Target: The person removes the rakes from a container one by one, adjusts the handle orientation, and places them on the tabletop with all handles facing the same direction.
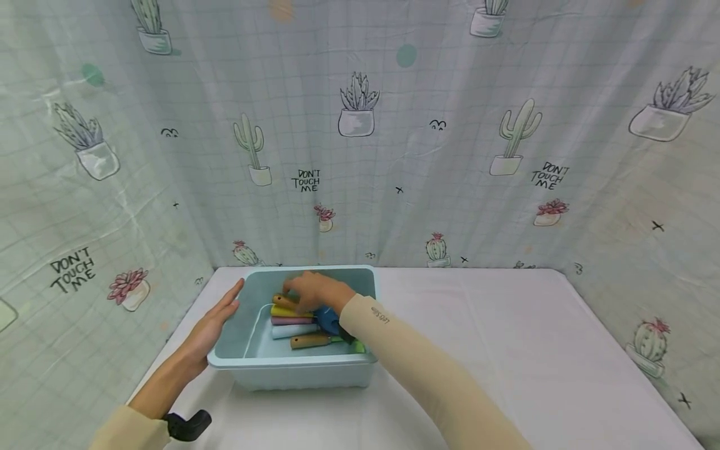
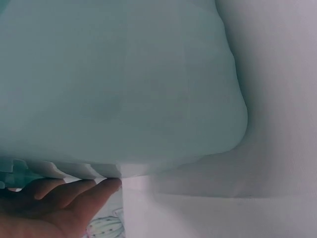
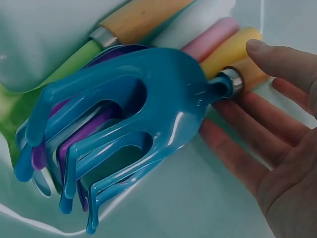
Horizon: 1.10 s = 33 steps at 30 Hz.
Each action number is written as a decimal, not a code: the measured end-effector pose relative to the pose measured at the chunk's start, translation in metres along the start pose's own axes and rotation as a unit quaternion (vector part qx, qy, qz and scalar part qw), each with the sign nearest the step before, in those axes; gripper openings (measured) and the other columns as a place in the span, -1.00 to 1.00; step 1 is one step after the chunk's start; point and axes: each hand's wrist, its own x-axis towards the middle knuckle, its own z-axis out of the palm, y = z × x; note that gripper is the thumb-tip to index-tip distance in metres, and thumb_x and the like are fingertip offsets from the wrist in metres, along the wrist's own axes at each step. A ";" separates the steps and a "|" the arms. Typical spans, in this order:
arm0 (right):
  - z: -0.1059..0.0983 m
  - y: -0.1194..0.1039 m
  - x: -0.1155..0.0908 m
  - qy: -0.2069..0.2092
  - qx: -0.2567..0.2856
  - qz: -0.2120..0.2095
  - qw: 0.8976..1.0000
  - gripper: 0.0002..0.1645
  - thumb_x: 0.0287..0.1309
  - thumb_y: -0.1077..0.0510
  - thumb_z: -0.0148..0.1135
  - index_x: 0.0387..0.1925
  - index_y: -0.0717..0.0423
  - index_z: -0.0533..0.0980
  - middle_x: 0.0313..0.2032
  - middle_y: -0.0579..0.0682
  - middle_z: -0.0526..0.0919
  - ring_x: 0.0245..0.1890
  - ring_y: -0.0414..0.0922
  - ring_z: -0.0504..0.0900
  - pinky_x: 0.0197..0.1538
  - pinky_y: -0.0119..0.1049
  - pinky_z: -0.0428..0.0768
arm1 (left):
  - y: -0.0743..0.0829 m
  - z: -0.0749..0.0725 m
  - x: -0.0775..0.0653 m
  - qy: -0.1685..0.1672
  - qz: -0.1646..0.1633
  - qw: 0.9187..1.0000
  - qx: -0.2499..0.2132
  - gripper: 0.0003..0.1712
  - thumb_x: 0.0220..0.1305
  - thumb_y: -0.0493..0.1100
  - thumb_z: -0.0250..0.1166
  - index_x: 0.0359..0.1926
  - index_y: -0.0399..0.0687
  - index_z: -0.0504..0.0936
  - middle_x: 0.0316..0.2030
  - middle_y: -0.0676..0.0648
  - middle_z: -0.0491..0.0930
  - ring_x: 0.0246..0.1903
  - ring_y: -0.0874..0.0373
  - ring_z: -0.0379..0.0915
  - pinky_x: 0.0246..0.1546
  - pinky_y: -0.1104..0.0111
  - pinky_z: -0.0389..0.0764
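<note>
A pale blue plastic bin point(image 1: 292, 373) holds several small garden tools. On top lies a blue hand rake point(image 3: 173, 94) with bent tines and a wooden handle point(image 3: 252, 74). My right hand point(image 1: 320, 290) reaches into the bin at this handle. In the right wrist view, its fingers extend beside and beneath the handle and the thumb lies near a yellow handle point(image 3: 230, 52), not wrapped round it. My left hand point(image 1: 210, 328) rests its straight fingers against the bin's left outer side; the left wrist view shows the fingertips touching the wall.
Beneath the rake lie a pink handle point(image 3: 213, 37), a whitish handle point(image 3: 190, 20), a purple tool point(image 3: 89, 126) and a green tool point(image 3: 69, 62) with a wooden handle. The bin stands on a white table point(image 1: 478, 325), backed by a cactus-print curtain point(image 1: 394, 156).
</note>
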 end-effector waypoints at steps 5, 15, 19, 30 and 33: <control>0.006 0.003 0.000 0.004 -0.014 -0.005 1.000 -0.37 0.29 0.16 0.42 0.35 -0.22 0.48 0.14 -0.08 0.63 -0.08 -0.19 0.52 0.07 -0.30 0.64 | 0.000 0.002 0.000 0.003 -0.004 1.000 0.004 -0.33 0.68 0.18 -0.32 0.62 0.59 -0.38 0.66 0.09 -0.54 0.64 -0.25 -0.66 0.46 -0.47 -0.28; 0.010 0.008 0.007 0.016 -0.034 -0.027 0.999 -0.32 0.26 0.24 0.40 0.36 -0.21 0.48 0.05 -0.13 0.67 -0.20 -0.17 0.52 -0.12 -0.39 0.59 | 0.002 0.001 0.000 -0.002 -0.003 1.000 0.015 -0.31 0.68 0.20 -0.31 0.62 0.58 -0.40 0.66 0.05 -0.55 0.63 -0.32 -0.63 0.44 -0.50 -0.25; 0.009 0.008 0.008 0.020 -0.040 -0.032 0.998 -0.35 0.26 0.22 0.42 0.35 -0.18 0.50 0.08 -0.15 0.67 -0.15 -0.20 0.54 -0.04 -0.38 0.63 | 0.002 0.001 0.000 -0.005 -0.004 1.000 0.015 -0.32 0.68 0.18 -0.31 0.62 0.58 -0.39 0.67 0.04 -0.54 0.63 -0.32 -0.63 0.44 -0.50 -0.26; -0.022 -0.001 -0.008 0.033 -0.047 -0.073 0.996 -0.33 0.29 0.16 0.37 0.40 -0.17 0.46 -0.09 -0.12 0.73 -0.29 -0.22 0.62 -0.18 -0.42 0.61 | 0.006 0.001 0.001 0.001 -0.013 1.000 0.021 -0.31 0.68 0.18 -0.29 0.62 0.57 -0.39 0.66 0.05 -0.55 0.63 -0.29 -0.66 0.47 -0.46 -0.32; -0.033 -0.003 -0.015 0.036 -0.045 -0.085 0.995 -0.31 0.29 0.16 0.36 0.42 -0.13 0.44 -0.11 -0.10 0.73 -0.28 -0.21 0.62 -0.18 -0.42 0.61 | 0.006 0.001 0.001 -0.001 -0.018 1.000 0.019 -0.31 0.68 0.16 -0.30 0.62 0.57 -0.40 0.66 0.04 -0.56 0.63 -0.29 -0.65 0.48 -0.45 -0.30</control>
